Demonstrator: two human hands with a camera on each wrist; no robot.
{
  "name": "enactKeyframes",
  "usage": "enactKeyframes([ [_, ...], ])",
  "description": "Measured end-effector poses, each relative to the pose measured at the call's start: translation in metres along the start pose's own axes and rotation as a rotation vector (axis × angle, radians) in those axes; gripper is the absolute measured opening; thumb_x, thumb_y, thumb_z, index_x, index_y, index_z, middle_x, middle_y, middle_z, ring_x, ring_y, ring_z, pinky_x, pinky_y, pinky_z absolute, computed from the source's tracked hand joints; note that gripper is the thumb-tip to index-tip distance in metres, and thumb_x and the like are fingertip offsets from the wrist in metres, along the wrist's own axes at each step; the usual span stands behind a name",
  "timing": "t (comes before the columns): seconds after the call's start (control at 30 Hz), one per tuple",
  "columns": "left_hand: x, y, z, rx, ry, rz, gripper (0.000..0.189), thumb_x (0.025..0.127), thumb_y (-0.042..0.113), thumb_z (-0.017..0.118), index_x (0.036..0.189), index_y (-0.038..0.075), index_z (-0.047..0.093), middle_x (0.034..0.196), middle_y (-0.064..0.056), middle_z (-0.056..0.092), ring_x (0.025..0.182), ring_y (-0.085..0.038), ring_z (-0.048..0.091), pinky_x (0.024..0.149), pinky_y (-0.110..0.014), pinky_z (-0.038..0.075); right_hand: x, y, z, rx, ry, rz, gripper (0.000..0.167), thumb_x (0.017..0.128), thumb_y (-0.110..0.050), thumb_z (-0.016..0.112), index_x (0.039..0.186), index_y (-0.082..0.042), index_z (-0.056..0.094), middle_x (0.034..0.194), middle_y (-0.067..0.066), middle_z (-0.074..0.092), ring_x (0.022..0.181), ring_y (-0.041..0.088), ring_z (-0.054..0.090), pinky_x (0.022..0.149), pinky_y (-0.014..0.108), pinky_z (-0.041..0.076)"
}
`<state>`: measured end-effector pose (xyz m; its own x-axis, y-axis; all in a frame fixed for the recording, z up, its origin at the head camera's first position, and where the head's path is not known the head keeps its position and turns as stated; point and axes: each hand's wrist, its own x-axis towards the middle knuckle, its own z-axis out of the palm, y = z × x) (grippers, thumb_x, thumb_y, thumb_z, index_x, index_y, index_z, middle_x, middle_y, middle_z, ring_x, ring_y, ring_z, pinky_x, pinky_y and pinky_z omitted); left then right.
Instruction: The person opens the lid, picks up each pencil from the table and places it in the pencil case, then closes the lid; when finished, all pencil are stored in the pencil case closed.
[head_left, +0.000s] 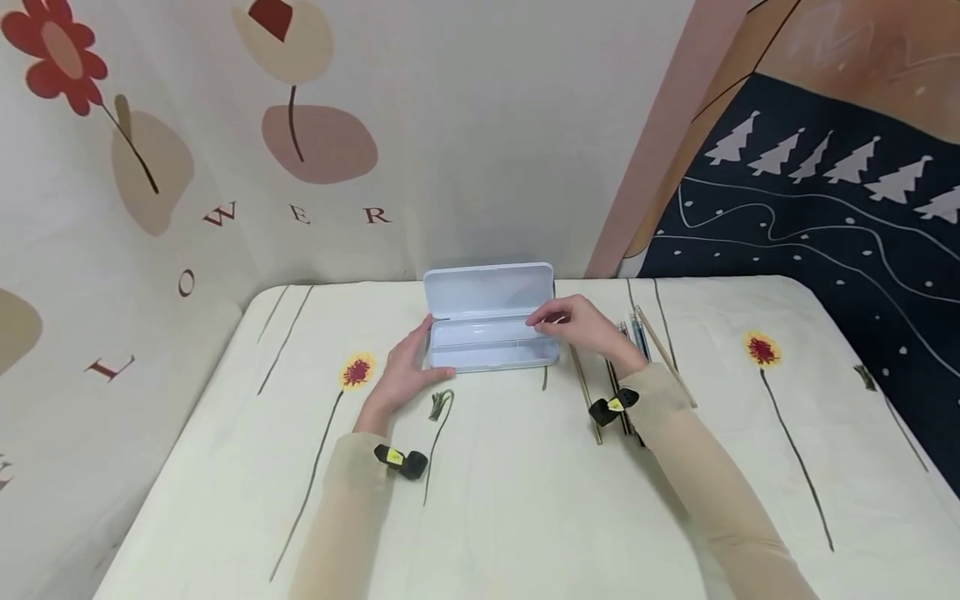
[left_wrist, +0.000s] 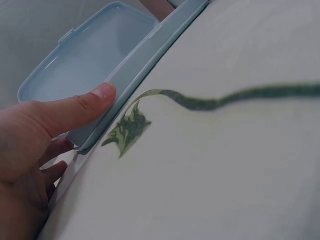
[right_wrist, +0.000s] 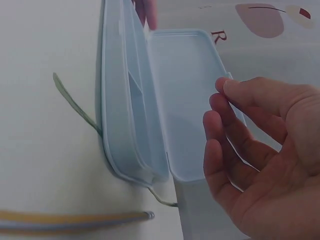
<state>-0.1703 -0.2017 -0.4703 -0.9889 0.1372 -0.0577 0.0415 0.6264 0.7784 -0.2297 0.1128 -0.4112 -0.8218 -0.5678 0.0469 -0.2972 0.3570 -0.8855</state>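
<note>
A light blue pencil case [head_left: 495, 358] lies with its lid [head_left: 489, 292] raised at the back; dividers split the inside into compartments, and I see nothing in them. My left hand [head_left: 406, 372] grips the case's left end, the thumb [left_wrist: 92, 102] along the front wall and the other fingers around the side. Over the right end hovers my right hand [head_left: 581, 325]. In the right wrist view, its fingers [right_wrist: 215, 155] are loosely bent, with thumb and forefinger tips close together and nothing visible between them.
Several pencils lie to the right of the case, partly under my right forearm: a gold one [head_left: 586, 392], dark ones [head_left: 613, 375], bluish ones [head_left: 640, 333] and a tan one [head_left: 666, 358]. A flower-printed white cloth [head_left: 510, 483] covers the table. Printed fabric [head_left: 480, 150] hangs behind.
</note>
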Motion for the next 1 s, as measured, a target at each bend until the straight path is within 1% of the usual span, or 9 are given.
enactKeyframes([
  [0.07,0.0,-0.001,0.0,-0.001,0.0,0.002,0.104,0.078,0.031,0.081,0.156,0.014,0.015,0.158,-0.014,0.021,0.143,-0.036,0.016,0.114,-0.053,0.012,-0.004,-0.001,-0.004,-0.004,-0.003,0.002,0.018,0.092,0.002,0.059,0.106,0.008,0.069,0.106,0.021,0.067,0.092,0.03,0.06,0.076,0.025,0.048],
  [0.23,-0.003,0.0,0.001,-0.019,0.0,-0.008,0.104,0.077,0.029,0.082,0.156,0.013,0.015,0.158,-0.014,0.02,0.143,-0.036,0.016,0.114,-0.054,0.011,-0.021,-0.026,-0.016,-0.06,-0.015,0.014,0.016,0.091,0.007,0.058,0.103,0.012,0.068,0.104,0.024,0.066,0.092,0.032,0.059,0.076,0.026,0.048],
  [0.27,-0.003,0.0,0.001,-0.021,-0.001,-0.008,0.104,0.077,0.029,0.082,0.156,0.013,0.015,0.158,-0.014,0.02,0.143,-0.037,0.016,0.114,-0.054,0.011,-0.023,-0.025,-0.019,-0.066,-0.016,0.016,0.016,0.09,0.007,0.058,0.102,0.011,0.068,0.104,0.024,0.067,0.091,0.032,0.059,0.076,0.027,0.048],
  [0.33,-0.003,0.0,0.001,-0.021,0.0,-0.005,0.104,0.078,0.03,0.081,0.156,0.013,0.015,0.158,-0.014,0.02,0.143,-0.037,0.015,0.114,-0.054,0.011,-0.024,-0.018,-0.024,-0.081,-0.012,0.012,0.016,0.09,0.005,0.059,0.102,0.009,0.07,0.102,0.021,0.068,0.09,0.029,0.06,0.077,0.029,0.049],
  [0.47,-0.002,0.0,0.0,-0.022,0.005,0.005,0.103,0.078,0.029,0.081,0.156,0.013,0.015,0.158,-0.015,0.02,0.143,-0.036,0.015,0.114,-0.053,0.011,-0.027,0.009,-0.034,-0.102,0.009,0.022,0.017,0.091,0.0,0.06,0.103,0.001,0.072,0.102,0.016,0.069,0.089,0.024,0.06,0.077,0.029,0.049],
  [0.63,0.0,0.002,0.001,-0.014,0.0,0.021,0.103,0.078,0.028,0.081,0.156,0.01,0.015,0.157,-0.016,0.02,0.143,-0.036,0.016,0.115,-0.052,0.011,-0.046,0.018,-0.041,-0.137,0.03,0.038,0.017,0.092,-0.001,0.06,0.103,0.001,0.072,0.102,0.017,0.069,0.087,0.022,0.06,0.075,0.027,0.05],
  [0.73,0.0,0.003,0.001,-0.002,-0.003,0.019,0.103,0.078,0.028,0.081,0.156,0.01,0.015,0.157,-0.016,0.021,0.143,-0.036,0.016,0.115,-0.051,0.012,-0.056,0.023,-0.044,-0.154,0.041,0.041,0.016,0.092,-0.002,0.061,0.103,0.001,0.072,0.104,0.015,0.069,0.09,0.022,0.061,0.077,0.027,0.05],
  [0.9,0.0,0.004,0.0,0.004,-0.007,0.017,0.103,0.078,0.028,0.081,0.156,0.011,0.015,0.157,-0.016,0.021,0.143,-0.036,0.017,0.115,-0.051,0.013,-0.07,0.03,-0.049,-0.151,0.072,0.068,0.014,0.092,-0.004,0.064,0.102,0.0,0.073,0.104,0.013,0.069,0.093,0.022,0.059,0.077,0.025,0.048],
  [1.0,0.0,0.004,0.0,0.014,-0.014,0.021,0.103,0.079,0.028,0.081,0.156,0.01,0.015,0.157,-0.017,0.022,0.142,-0.036,0.017,0.115,-0.051,0.013,-0.079,0.033,-0.054,-0.147,0.082,0.087,0.015,0.092,-0.005,0.064,0.103,0.0,0.072,0.103,0.012,0.07,0.091,0.02,0.059,0.076,0.023,0.048],
])
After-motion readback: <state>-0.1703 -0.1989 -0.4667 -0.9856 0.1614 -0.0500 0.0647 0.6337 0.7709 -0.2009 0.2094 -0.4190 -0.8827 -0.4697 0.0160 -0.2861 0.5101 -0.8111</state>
